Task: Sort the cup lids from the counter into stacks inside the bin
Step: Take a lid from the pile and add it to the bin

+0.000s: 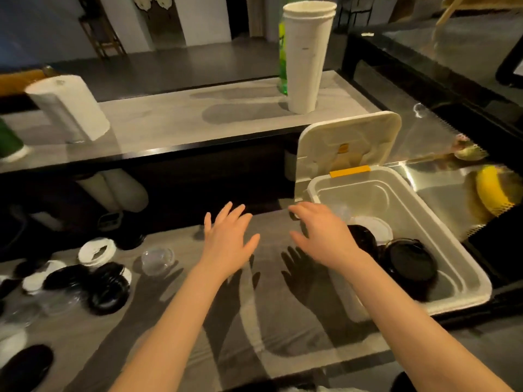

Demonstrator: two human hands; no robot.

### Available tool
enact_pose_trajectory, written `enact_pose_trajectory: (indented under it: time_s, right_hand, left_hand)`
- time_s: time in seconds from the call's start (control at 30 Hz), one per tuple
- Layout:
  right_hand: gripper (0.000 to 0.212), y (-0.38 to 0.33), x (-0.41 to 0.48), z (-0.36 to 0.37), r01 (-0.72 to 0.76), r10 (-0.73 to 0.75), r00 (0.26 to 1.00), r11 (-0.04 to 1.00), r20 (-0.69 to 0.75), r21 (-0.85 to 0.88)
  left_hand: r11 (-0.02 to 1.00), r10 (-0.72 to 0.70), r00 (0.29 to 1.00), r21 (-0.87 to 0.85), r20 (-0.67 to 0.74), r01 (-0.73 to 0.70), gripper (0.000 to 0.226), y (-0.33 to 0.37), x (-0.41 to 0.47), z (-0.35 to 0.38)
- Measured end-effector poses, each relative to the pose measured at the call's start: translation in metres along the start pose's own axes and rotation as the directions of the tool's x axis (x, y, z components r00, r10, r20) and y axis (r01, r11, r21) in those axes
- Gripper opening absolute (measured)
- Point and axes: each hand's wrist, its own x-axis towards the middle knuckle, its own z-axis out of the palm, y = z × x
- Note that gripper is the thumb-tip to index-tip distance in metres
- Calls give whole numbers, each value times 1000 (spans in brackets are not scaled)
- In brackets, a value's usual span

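Two empty hands are spread over the tabletop (271, 335), with loose lids to one side and the bin to the other.

The white bin (365, 193) stands just right of the right hand (322, 236), its hinged cover (348, 142) tipped up beyond the fingertips. That hand hovers palm down at the bin's near-left edge, fingers apart and slightly bent, holding nothing. The left hand (229, 239) hangs beside it, fingers splayed wide, also holding nothing. Both cast shadows on the surface below. Left of the left hand lies a heap of black lids (107, 287), with a white lid (96, 251) beyond it and a clear domed lid (157, 260) nearest the hand. Inside the bin, right of the right hand, sit black lids in the bin (410, 263) and a white stack (373, 227).
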Motion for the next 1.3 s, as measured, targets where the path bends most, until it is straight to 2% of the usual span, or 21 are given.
enact_pose_trajectory:
  time_s: [0.27,0.47,0.57,0.7,0.77,0.9,1.0,1.13,1.2,1.3]
  right_hand:
    - [58,-116,45,67,198,-190,968,980,161,-32]
    - [61,-197,70,128,265,-247,925,964,288,-25]
    - [62,-234,80,161,297,-264,884,954,385,-29]
    - [58,-275,88,208,286,-250,829,958,501,6]
    - [53,-291,89,228,223,-211,827,974,521,40]
    - [50,-309,91,260,-53,-59,837,981,544,188]
    - [48,-312,94,277,-154,31,849,969,527,192]
    - [34,-315,101,283,-266,78,841,921,535,283]
    - [30,-316,99,281,-370,70,831,810,552,455]
    - [18,-319,93,265,-499,13,812,533,583,683]
  left_hand:
    - [967,-254,967,15,0,254,57,-135,-59,-26]
    - [897,-442,894,18,67,442,58,-231,-105,-22]
    - [866,-498,856,27,136,500,62,-280,-121,-18]
    - [818,-550,764,36,336,574,69,-327,-134,-12]
    - [796,-561,738,-1,376,605,68,-339,-133,-7]
    - [733,-549,713,-159,436,662,57,-348,-132,10]
    - [647,-538,703,-306,465,698,53,-351,-134,25]
    - [563,-555,708,-430,437,706,48,-353,-133,28]
    - [512,-570,703,-485,424,709,49,-354,-133,24]
    - [446,-568,709,-568,418,692,44,-354,-134,16]
